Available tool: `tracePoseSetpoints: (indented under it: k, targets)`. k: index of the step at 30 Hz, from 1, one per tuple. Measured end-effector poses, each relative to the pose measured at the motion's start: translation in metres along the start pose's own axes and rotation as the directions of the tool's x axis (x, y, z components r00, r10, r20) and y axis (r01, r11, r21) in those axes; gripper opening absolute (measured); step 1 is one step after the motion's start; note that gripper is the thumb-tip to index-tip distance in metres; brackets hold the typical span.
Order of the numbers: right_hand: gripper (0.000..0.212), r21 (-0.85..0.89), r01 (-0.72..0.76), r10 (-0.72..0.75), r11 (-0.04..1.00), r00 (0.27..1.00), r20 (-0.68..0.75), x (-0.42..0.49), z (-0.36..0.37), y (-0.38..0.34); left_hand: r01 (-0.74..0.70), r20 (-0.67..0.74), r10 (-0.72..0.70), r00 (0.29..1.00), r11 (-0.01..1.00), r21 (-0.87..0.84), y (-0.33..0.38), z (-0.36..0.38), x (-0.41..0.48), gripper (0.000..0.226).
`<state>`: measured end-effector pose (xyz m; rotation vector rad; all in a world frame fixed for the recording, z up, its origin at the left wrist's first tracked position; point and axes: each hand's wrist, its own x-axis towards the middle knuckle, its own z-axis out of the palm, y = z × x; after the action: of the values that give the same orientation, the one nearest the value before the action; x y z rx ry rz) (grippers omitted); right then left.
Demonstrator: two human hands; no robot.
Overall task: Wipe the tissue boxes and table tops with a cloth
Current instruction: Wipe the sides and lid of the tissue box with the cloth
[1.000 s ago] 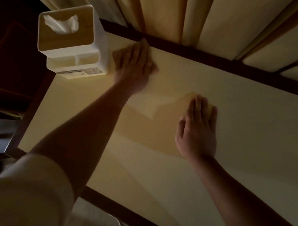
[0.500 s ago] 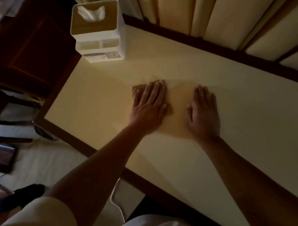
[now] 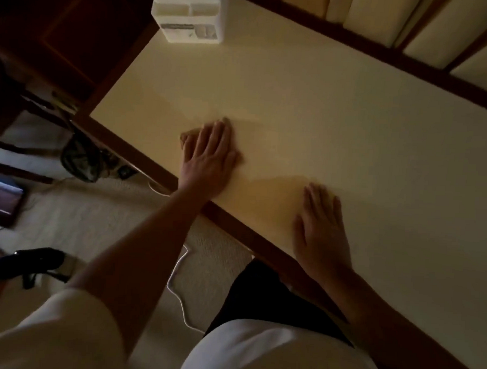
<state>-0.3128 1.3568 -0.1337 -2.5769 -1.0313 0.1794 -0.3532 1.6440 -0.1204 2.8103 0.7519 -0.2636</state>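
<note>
pale pleated curtains point(image 3: 369, 17) hang in broad folds along the top of the dimly lit scene. at upper left stands a dark wooden cabinet point(image 3: 70, 37), its panelled face barely lit. a light, textured carpet point(image 3: 90, 219) covers the floor, where a thin white cable point(image 3: 177, 276) snakes in loose bends. a crumpled dark bag point(image 3: 81, 160), its make unclear, sits on the carpet further left. a black shoe point(image 3: 35, 261) lies at lower left, and a dark-framed flat panel point(image 3: 1, 201) shows at the left edge.
</note>
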Motion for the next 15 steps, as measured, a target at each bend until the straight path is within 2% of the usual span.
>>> tracePoseSetpoints:
  k: [2, 4, 6, 8, 11, 13, 15]
  targets:
    - [0.061, 0.023, 0.008, -0.008, 1.000, 1.000, -0.001, -0.008, 0.000, -0.004, 0.080, 0.020, -0.079, 0.997, 0.995, -0.059, 0.036, -0.001, 0.002, 0.065]
    - [0.060, 0.066, -0.011, 0.012, 0.998, 1.000, -0.008, -0.009, -0.002, -0.009, -0.067, 0.040, 0.067, 0.997, 0.998, 0.010, 0.077, 0.016, -0.031, 0.066]
    - [0.060, 0.074, -0.017, 0.017, 0.997, 1.000, 0.003, -0.007, -0.006, -0.012, -0.281, 0.095, 0.274, 0.957, 0.957, 0.071, 0.092, 0.027, -0.079, 0.066]
    - [0.060, 0.063, 0.004, -0.004, 0.998, 1.000, 0.012, -0.004, -0.009, -0.013, -0.340, 0.126, 0.329, 0.936, 0.938, 0.073, 0.068, 0.025, -0.095, 0.064]
    - [0.060, 0.046, 0.060, -0.061, 0.997, 0.998, 0.032, -0.001, -0.011, -0.015, -0.117, 0.072, 0.113, 0.991, 0.992, 0.052, 0.009, 0.011, -0.064, 0.063]
    - [0.061, 0.046, 0.076, -0.079, 0.996, 0.996, 0.049, 0.004, -0.008, -0.020, 0.051, 0.075, -0.051, 0.996, 0.999, -0.001, -0.022, -0.002, -0.034, 0.064]
    - [0.062, 0.053, 0.085, -0.088, 0.995, 0.994, 0.059, 0.011, -0.003, -0.030, 0.106, 0.086, -0.103, 0.991, 0.994, -0.036, -0.021, -0.006, -0.020, 0.065]
